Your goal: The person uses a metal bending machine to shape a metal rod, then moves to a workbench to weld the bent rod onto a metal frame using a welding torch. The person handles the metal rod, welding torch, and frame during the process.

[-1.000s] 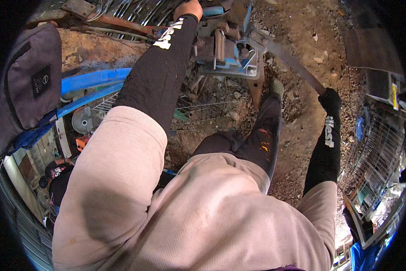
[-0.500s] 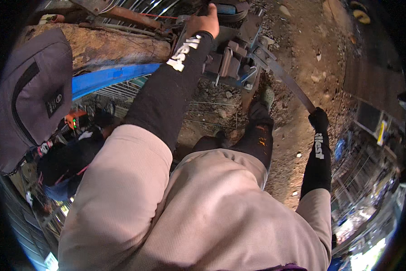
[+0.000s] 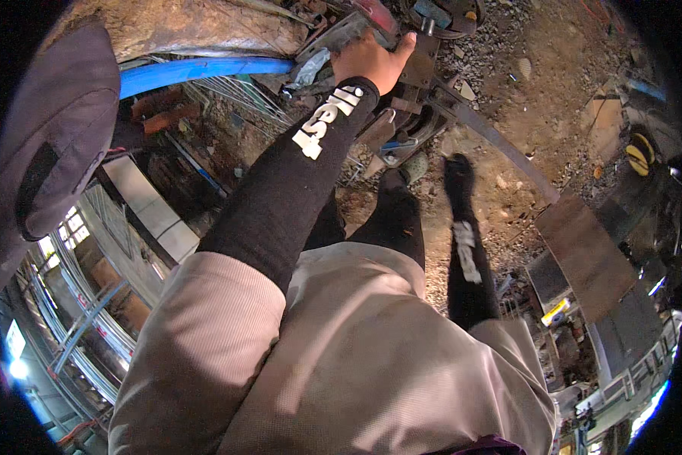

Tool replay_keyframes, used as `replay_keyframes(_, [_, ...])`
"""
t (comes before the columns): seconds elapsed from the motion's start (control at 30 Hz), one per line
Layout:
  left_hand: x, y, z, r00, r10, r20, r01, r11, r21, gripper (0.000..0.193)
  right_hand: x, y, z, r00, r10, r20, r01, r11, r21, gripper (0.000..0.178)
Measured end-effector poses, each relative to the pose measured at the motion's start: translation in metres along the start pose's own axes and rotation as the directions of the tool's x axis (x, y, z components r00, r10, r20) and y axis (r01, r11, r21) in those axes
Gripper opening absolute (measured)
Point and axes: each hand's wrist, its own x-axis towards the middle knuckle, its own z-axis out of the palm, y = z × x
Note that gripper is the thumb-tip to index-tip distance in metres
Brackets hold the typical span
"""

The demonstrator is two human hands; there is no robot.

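Note:
My left hand point(image 3: 370, 61), bare with a black sleeve, reaches to the top middle beside a dark metal machine point(image 3: 419, 72). Its thumb sticks out to the side; the other fingers are partly hidden near a red and grey piece point(image 3: 375, 17). From the machine a long flat metal lever point(image 3: 500, 140) runs down to the right. My right hand point(image 3: 458, 171), in a black glove, is apart from the lever, to its left and nearer my legs. Motion blurs its fingers.
Stony dirt ground point(image 3: 511, 91) lies on the right, with a brown metal sheet point(image 3: 587, 254) past the lever's end. A blue beam point(image 3: 204, 72) and a thick log point(image 3: 189, 30) are at upper left. A dark cap brim point(image 3: 64, 129) covers the left edge.
My right hand has let go of the lever's end and moved left. My left hand has come slightly nearer, with its thumb spread. The whole view has shifted.

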Motion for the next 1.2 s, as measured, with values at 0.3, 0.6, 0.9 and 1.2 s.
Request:
replay_keyframes(0.3, [-0.002,0.018,-0.038,0.938,-0.122,0.324,0.12,0.992,0.026,0.094,0.056,-0.002,0.07,0.878,-0.142,0.456,0.38,0.787,-0.486,0.02])
replay_keyframes(0.6, [-0.001,0.004,-0.029,0.943,-0.048,0.33,0.128,0.966,-0.226,0.096,0.014,-0.015,0.104,0.948,-0.063,-0.311,0.066,0.998,-0.001,0.036])
replay_keyframes(0.9, [-0.234,-0.085,-0.043,0.985,0.042,0.166,0.081,0.739,-0.669,0.031,-0.042,-0.075,-0.064,0.935,-0.286,0.209,0.253,0.952,0.171,0.021])
replay_keyframes(1.2, [-0.286,-0.086,-0.045,0.888,-0.021,0.46,0.441,0.321,-0.838,0.036,-0.042,-0.179,-0.098,0.633,-0.706,0.318,0.656,0.707,0.264,0.023])
